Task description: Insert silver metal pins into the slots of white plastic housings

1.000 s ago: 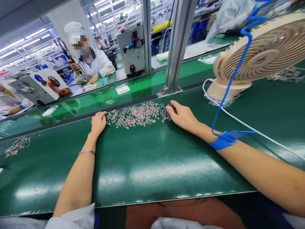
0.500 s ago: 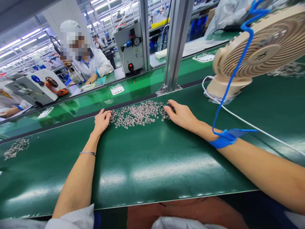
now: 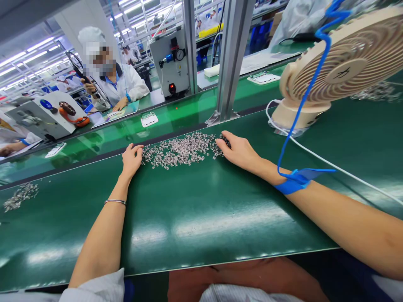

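Observation:
A spread pile of small shiny metal parts [image 3: 184, 149] lies on the green tabletop [image 3: 201, 205], near its far edge. At the pile's left end is my left hand [image 3: 132, 159], its thumb and forefinger apart and its fingertips at the outermost parts. My right hand [image 3: 238, 151] curves around the right end, thumb and forefinger spread, with some parts in its shadow. Neither hand visibly lifts anything. A blue wrist strap [image 3: 294, 181] with a coiled blue cord circles my right wrist; a thin metal bangle [image 3: 115, 201] sits on my left.
A beige fan [image 3: 343, 69] with a white cable [image 3: 343, 170] stands at the right. A smaller heap of metal parts [image 3: 21, 196] lies far left. Beyond the metal post [image 3: 233, 63], white-framed boards [image 3: 149, 120] rest on a green conveyor, and a co-worker [image 3: 116, 86] sits opposite.
My left hand has shifted slightly left, and the pile's left edge reaches a little further that way. My right hand is nearly still. The boards on the conveyor have moved left.

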`<move>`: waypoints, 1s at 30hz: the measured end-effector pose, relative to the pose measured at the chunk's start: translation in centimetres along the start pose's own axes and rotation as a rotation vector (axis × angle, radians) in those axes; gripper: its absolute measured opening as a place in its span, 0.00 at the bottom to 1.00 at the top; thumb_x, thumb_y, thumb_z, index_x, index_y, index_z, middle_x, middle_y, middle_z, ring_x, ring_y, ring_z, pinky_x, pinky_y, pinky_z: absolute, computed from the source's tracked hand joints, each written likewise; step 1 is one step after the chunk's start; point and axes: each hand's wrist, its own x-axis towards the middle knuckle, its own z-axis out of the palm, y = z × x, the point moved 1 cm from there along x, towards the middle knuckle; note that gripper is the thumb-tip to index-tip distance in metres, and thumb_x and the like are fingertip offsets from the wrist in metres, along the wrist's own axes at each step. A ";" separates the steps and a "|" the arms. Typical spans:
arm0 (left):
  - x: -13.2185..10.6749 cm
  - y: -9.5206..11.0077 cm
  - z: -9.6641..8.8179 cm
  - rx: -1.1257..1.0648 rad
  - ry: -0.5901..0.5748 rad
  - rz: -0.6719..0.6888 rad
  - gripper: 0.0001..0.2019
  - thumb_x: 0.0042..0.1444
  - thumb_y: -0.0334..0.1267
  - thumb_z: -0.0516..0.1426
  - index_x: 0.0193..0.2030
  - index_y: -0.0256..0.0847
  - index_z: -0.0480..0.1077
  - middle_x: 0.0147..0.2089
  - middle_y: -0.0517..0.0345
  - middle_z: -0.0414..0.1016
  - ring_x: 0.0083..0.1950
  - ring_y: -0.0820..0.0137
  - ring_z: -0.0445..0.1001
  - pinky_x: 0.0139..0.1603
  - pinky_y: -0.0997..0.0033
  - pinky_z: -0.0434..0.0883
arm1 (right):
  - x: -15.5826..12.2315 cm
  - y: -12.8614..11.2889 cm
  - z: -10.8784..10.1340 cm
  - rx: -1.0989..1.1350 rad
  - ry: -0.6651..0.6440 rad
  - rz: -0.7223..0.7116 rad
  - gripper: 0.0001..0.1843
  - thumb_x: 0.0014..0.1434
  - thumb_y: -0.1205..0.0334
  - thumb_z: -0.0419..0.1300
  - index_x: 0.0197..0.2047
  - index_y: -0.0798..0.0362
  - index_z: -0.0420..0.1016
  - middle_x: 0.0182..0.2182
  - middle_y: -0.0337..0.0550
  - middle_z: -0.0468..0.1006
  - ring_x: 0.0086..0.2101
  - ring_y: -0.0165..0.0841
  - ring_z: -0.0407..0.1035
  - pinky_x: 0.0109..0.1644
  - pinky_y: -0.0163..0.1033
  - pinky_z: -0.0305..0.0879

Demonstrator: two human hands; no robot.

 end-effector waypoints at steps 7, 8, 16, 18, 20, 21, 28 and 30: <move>0.9 1.5 0.3 0.070 0.034 -0.109 0.10 0.54 0.41 0.55 0.38 0.43 0.76 0.62 0.49 0.58 0.63 0.46 0.53 0.59 0.43 0.56 | 0.1 -0.2 0.2 -0.037 0.025 -0.002 0.11 0.60 0.55 0.44 0.29 0.51 0.51 0.25 0.43 0.64 0.26 0.35 0.58 0.30 0.38 0.48; 0.9 1.7 0.3 0.076 0.032 -0.115 0.09 0.53 0.40 0.56 0.37 0.43 0.76 0.63 0.48 0.57 0.62 0.45 0.53 0.58 0.42 0.57 | 0.1 -0.2 0.2 -0.034 0.027 -0.004 0.11 0.60 0.55 0.44 0.29 0.51 0.51 0.26 0.43 0.65 0.26 0.34 0.58 0.30 0.38 0.48; 0.4 2.5 -0.4 0.109 0.051 -0.077 0.06 0.54 0.38 0.56 0.35 0.43 0.74 0.66 0.50 0.51 0.65 0.46 0.48 0.59 0.40 0.53 | 0.1 -0.4 0.0 -0.032 0.023 0.016 0.11 0.61 0.55 0.46 0.29 0.51 0.51 0.25 0.42 0.64 0.25 0.34 0.57 0.30 0.37 0.47; 0.4 2.4 -0.7 0.100 0.053 -0.066 0.06 0.53 0.38 0.56 0.34 0.43 0.73 0.66 0.51 0.52 0.65 0.46 0.47 0.59 0.40 0.52 | 0.1 -0.3 0.0 -0.019 0.015 0.016 0.12 0.61 0.56 0.46 0.29 0.51 0.50 0.24 0.41 0.63 0.24 0.32 0.55 0.30 0.37 0.47; 0.6 2.2 -0.8 0.079 0.052 -0.067 0.05 0.52 0.38 0.57 0.34 0.43 0.73 0.64 0.51 0.54 0.64 0.46 0.49 0.59 0.40 0.52 | 0.1 -0.3 0.0 -0.013 0.014 0.012 0.12 0.61 0.56 0.46 0.28 0.51 0.49 0.24 0.41 0.62 0.24 0.31 0.55 0.30 0.37 0.47; 0.7 2.1 -0.8 0.063 0.051 -0.068 0.05 0.52 0.38 0.57 0.34 0.43 0.73 0.63 0.51 0.56 0.64 0.47 0.51 0.59 0.40 0.52 | 0.1 -0.2 0.0 -0.010 0.015 0.010 0.12 0.61 0.56 0.46 0.28 0.51 0.49 0.24 0.40 0.62 0.24 0.31 0.55 0.30 0.36 0.48; 1.6 1.1 -0.7 -0.086 0.048 -0.010 0.07 0.55 0.35 0.55 0.40 0.39 0.72 0.45 0.56 0.73 0.53 0.66 0.66 0.57 0.59 0.61 | 0.1 -0.3 0.0 -0.013 0.080 -0.028 0.10 0.60 0.56 0.45 0.30 0.52 0.56 0.27 0.44 0.68 0.29 0.36 0.64 0.33 0.39 0.56; 1.6 0.9 -0.9 -0.103 0.078 -0.028 0.09 0.55 0.35 0.55 0.42 0.37 0.71 0.44 0.54 0.73 0.49 0.66 0.68 0.54 0.58 0.64 | -0.1 -0.6 -0.9 -0.014 0.151 -0.055 0.10 0.60 0.57 0.46 0.34 0.53 0.62 0.33 0.49 0.71 0.35 0.40 0.67 0.38 0.42 0.61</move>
